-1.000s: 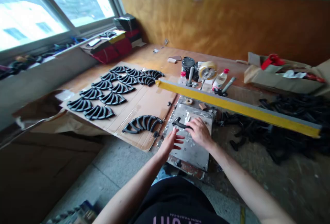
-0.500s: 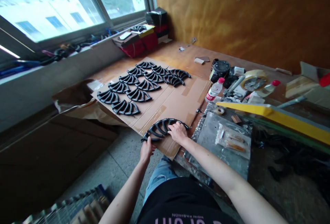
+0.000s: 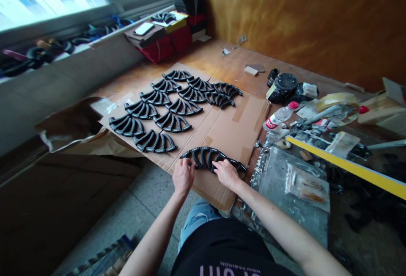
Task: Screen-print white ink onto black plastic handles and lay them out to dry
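A black fan-shaped ribbed piece [image 3: 207, 156] lies on the near part of a flat cardboard sheet [image 3: 228, 130]. My left hand [image 3: 183, 177] rests on its left end, fingers curled onto the rim. Over the lower right edge of the piece, my right hand [image 3: 226, 173] presses down with fingers bent. Both hands touch the same piece. Several more black fan-shaped pieces [image 3: 171, 121] lie in rows on the far half of the cardboard.
A grey metal plate [image 3: 279, 174] with a small plastic packet [image 3: 306, 183] lies right of the cardboard. A yellow bar [image 3: 349, 166], a white bottle with red cap [image 3: 281, 116], tape and black containers sit behind it. Red boxes [image 3: 165, 45] stand by the window ledge.
Both hands left the metal plate and went left to the fan-shaped piece on the cardboard. The left hand came up onto the piece's left end. The view swung left and down.
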A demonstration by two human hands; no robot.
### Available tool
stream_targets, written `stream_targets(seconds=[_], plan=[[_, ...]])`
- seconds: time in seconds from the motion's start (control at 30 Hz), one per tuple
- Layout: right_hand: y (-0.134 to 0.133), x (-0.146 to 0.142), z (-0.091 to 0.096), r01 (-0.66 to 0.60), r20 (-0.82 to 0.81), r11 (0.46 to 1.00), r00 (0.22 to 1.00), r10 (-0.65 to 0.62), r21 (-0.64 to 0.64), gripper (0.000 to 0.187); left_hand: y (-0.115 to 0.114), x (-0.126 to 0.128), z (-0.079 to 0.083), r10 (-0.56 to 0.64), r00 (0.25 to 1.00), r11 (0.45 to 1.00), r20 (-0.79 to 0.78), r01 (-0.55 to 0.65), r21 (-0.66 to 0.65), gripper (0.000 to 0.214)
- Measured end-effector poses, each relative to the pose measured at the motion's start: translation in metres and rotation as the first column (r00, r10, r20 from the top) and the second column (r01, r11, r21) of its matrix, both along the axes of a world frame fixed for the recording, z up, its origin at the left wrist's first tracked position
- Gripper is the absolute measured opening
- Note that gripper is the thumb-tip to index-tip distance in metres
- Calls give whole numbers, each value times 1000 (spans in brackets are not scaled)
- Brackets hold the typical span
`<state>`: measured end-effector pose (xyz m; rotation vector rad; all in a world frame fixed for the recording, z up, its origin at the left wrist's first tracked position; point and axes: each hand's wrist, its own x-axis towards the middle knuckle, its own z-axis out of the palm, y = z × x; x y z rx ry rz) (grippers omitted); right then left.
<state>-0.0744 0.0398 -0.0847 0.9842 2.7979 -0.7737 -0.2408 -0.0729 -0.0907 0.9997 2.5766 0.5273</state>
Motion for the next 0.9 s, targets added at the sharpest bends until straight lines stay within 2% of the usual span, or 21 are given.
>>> stream_targets(seconds=[0.1, 0.2, 0.3, 0.4, 0.47, 0.53, 0.6, 0.67, 0.73, 0.8, 0.9], plan=[[-1, -3, 2, 37, -15, 999, 999, -37, -17, 35, 8, 33, 0, -199, 965, 978, -168, 207, 27, 51], [0, -9, 6, 93, -16, 994, 995, -94, -65, 37, 22, 57, -7, -217, 958, 975, -185, 205, -85, 56], [-2, -16, 10, 168, -12, 981, 985, -170, -98, 39, 35, 57, -13, -219, 956, 972, -193, 198, -123, 50], [2, -22, 12, 229, -65, 968, 970, -236, -103, 40, 49, 41, -14, -280, 940, 960, -195, 268, -85, 48], [12, -25, 12, 279, -131, 956, 948, -289, -87, 41, 70, 26, -12, -336, 923, 942, -190, 334, -44, 49], [32, -29, 10, 342, -193, 938, 918, -346, -56, 43, 104, 11, -8, -414, 890, 906, -190, 422, 3, 50], [57, -34, 7, 412, -233, 911, 884, -406, -23, 45, 147, -3, -4, -513, 836, 847, -195, 530, 44, 52], [84, -41, 3, 475, -243, 880, 853, -461, 0, 44, 190, -17, -3, -611, 769, 775, -189, 629, 55, 52], [107, -53, -3, 519, -227, 854, 834, -504, 11, 42, 224, -32, -5, -671, 720, 726, -177, 686, 39, 53], [124, -69, -8, 534, -199, 846, 829, -522, 4, 41, 246, -47, -9, -688, 704, 714, -176, 700, 16, 53], [143, -96, -15, 507, -181, 862, 846, -502, -22, 41, 258, -66, -16, -634, 744, 763, -213, 647, -13, 49]])
